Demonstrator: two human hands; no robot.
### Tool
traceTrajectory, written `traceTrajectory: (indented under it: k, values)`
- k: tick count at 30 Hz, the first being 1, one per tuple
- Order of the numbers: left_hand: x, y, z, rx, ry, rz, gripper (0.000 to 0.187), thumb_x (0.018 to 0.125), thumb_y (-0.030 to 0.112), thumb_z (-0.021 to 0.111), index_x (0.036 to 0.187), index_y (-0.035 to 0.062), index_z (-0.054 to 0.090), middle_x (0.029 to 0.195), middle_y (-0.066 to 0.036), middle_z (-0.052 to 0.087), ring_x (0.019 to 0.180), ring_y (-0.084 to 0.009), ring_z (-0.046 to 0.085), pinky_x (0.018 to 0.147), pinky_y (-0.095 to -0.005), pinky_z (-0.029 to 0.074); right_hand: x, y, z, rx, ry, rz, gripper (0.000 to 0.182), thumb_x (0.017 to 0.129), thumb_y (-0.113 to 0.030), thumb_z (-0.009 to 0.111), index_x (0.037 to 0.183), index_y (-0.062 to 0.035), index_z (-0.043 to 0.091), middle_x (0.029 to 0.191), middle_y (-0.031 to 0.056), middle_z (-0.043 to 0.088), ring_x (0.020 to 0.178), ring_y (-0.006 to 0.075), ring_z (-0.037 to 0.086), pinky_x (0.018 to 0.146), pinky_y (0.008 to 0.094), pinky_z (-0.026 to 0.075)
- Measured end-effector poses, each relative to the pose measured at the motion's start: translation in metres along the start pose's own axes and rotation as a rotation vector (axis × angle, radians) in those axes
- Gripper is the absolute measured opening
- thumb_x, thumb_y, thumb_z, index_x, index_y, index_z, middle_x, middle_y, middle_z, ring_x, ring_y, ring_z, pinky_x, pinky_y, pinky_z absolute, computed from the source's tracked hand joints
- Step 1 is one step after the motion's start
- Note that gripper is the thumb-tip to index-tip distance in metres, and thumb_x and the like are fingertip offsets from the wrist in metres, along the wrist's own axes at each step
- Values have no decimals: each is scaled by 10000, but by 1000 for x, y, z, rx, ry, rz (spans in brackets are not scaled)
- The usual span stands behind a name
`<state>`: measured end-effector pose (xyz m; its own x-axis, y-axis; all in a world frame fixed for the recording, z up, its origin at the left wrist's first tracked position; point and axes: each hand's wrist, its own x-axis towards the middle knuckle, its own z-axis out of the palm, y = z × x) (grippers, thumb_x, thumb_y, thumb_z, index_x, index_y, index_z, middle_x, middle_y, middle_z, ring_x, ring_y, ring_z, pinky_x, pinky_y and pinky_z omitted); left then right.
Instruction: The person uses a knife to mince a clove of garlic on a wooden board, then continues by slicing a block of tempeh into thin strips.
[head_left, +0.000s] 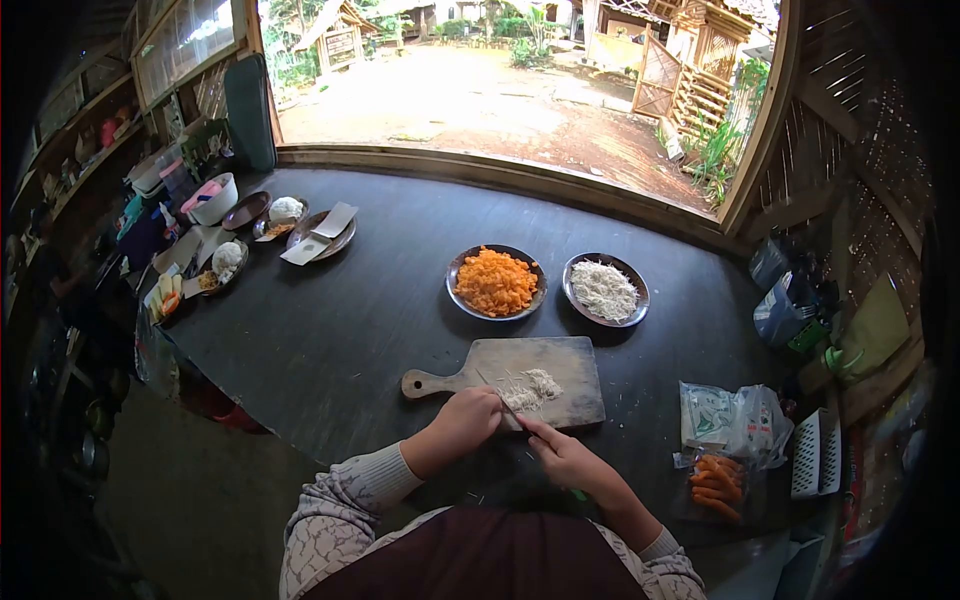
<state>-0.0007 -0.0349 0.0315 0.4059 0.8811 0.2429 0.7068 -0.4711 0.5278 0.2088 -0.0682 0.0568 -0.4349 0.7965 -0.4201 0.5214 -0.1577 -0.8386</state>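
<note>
- Head view, cutting board [540, 365]: wooden, handle pointing to the person's left, lying flat on the dark table [330, 330], near its front edge.
- Head view, shredded white pile [530, 390]: pale fine-cut matter heaped on the near half of the board, just beyond both hands.
- Head view, left hand [465, 420]: grip clenched into a fist at the board's near edge; a thin knife [500, 395] appears to run from it toward the pile, though the blade is too slender to make out fully.
- Head view, right hand [565, 458]: fingers extended toward the pile at the board's front edge; grip looks loose, and whether it pins a piece I cannot tell.
- Head view, plate of orange shreds [496, 282] and plate of white shreds [605, 290]: side by side beyond the board, apart from it.
- Head view, bag of carrots [718, 485]: on the table to the person's right, beside a white grater [818, 455].
- Handling note, judged: the cut likely goes best with the steadying fingertips curled back from the blade, strokes short and even, and the pile kept central so nothing spills off the near edge.
</note>
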Motion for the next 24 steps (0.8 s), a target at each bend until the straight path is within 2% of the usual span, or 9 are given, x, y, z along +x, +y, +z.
traceTrajectory:
  k: [7,9,16,18,19,21,24]
  values:
    - [-1,2,0,-6,1,-31,109,739,83,599,749,-14,648,803,-159,623,776,-326,618,705,-410,501,-4,-7,-1,81,-37,48,414,987,-244,431,1400,-275,415,609,24,478,486,87,449,487,262,432]
    - [-1,2,-2,-21,7,-26,109,741,81,595,745,-14,647,800,-158,622,776,-325,617,707,-409,500,-6,-9,0,96,-18,15,421,992,-183,413,1410,-234,400,550,-43,402,427,52,381,410,227,369]
    - [-1,3,-2,-7,-15,-37,127,752,88,580,744,-18,649,794,-160,623,780,-326,614,711,-413,497,-4,0,1,93,-22,-19,411,994,-174,427,1403,-208,412,560,-42,416,444,43,393,423,222,366]
    - [-2,0,1,-9,-7,-37,127,753,90,580,742,-17,648,792,-160,622,778,-328,614,709,-415,496,-3,2,0,62,-39,16,420,985,-245,439,1403,-281,411,570,16,457,485,84,458,493,261,430]
    - [-2,0,2,-12,2,-37,128,753,93,581,741,-16,647,789,-161,622,775,-329,614,707,-417,495,-2,4,1,61,-39,16,420,985,-245,439,1403,-281,411,570,16,457,485,84,458,493,261,430]
    - [-2,1,1,-11,4,-38,126,753,92,582,743,-16,647,789,-160,622,773,-330,614,707,-416,495,0,6,4,61,-10,-32,418,991,-180,430,1407,-208,404,568,-32,425,445,51,406,422,237,382]
    - [-1,-2,2,-6,10,-34,127,754,96,586,749,-14,650,793,-159,622,768,-331,614,707,-414,495,1,-1,8,-17,33,-63,425,984,-191,431,1406,-236,404,576,-19,433,443,58,414,422,241,392]
